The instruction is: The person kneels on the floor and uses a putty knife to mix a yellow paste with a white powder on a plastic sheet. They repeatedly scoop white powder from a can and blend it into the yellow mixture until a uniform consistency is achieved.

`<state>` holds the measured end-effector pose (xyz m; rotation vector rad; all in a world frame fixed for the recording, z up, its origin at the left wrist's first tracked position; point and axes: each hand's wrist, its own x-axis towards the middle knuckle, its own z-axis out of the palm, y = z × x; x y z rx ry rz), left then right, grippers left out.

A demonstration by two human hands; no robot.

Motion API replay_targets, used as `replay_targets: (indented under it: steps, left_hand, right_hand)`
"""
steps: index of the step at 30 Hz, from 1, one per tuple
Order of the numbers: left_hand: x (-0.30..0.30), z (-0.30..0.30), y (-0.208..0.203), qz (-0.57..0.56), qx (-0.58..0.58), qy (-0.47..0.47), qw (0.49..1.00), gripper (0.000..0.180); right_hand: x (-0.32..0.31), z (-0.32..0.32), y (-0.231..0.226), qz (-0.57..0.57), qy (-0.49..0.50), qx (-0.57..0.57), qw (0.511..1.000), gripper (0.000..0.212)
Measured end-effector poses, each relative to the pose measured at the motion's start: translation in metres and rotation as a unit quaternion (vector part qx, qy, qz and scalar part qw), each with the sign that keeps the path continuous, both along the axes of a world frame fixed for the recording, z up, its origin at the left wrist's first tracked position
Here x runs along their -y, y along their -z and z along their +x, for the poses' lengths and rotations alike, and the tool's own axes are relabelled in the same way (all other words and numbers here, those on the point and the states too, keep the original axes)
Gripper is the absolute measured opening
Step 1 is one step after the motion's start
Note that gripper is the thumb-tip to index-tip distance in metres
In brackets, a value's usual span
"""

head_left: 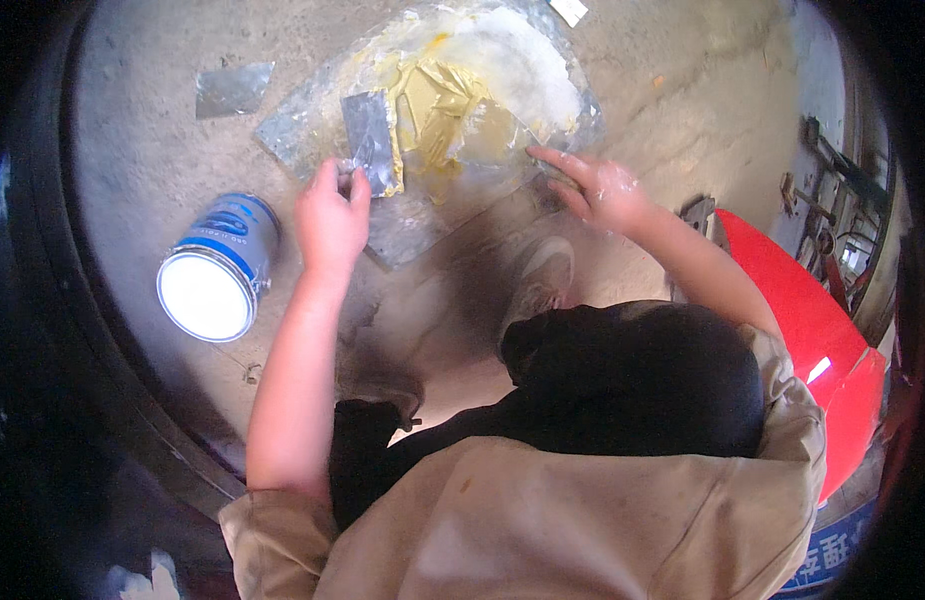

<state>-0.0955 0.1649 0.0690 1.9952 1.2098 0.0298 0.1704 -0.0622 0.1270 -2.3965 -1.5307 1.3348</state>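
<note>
My left hand (332, 222) is closed in a pinch at the near corner of a grey flat scraper (366, 138), whose right edge is caked with yellow filler. My right hand (607, 195), dusted white, grips the edge of a second flat scraper (497, 133) between forefinger and thumb. Its blade is coated with filler and rests in or just over the paste. Spread under both blades is yellow putty-like filler (437, 95), lying on a grey mixing sheet (282, 128) with dried white and yellow residue around it.
A blue and grey can (244, 225) with a white lid stands left of my left hand. Beyond it lies a thin grey plate (234, 90). A glossy red panel (797, 330) is at my right, with assorted tools (832, 190) by the wall. My shoe (544, 275) is near the sheet.
</note>
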Motion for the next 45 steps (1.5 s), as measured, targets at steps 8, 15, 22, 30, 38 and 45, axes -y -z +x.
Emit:
replay_targets:
  steps: [8,15,22,30,38,45]
  left_hand:
    - [0.014,0.039,0.011,0.304,0.033,0.133,0.943,0.009]
    - [0.035,0.036,0.017,0.320,0.070,0.254,0.910,0.008]
    - [0.055,0.030,0.041,0.320,0.074,0.368,0.870,0.003]
    - [0.062,0.011,0.055,0.332,0.042,0.462,0.821,0.004]
    - [0.056,-0.007,0.029,0.301,0.102,0.489,0.812,0.005]
    - [0.008,-0.019,-0.001,0.039,0.100,0.064,0.992,0.012]
  right_hand:
    - [-0.005,-0.008,0.001,0.084,0.040,0.006,0.996,0.051]
    - [0.029,-0.010,-0.001,0.070,0.116,0.031,0.990,0.051]
    - [0.068,-0.009,0.020,0.040,0.105,0.049,0.992,0.050]
    - [0.090,-0.006,0.031,0.092,0.129,0.045,0.986,0.052]
    - [0.071,-0.005,0.028,0.115,0.136,0.029,0.984,0.053]
    - [0.065,-0.027,0.000,-0.027,0.083,0.045,0.995,0.054]
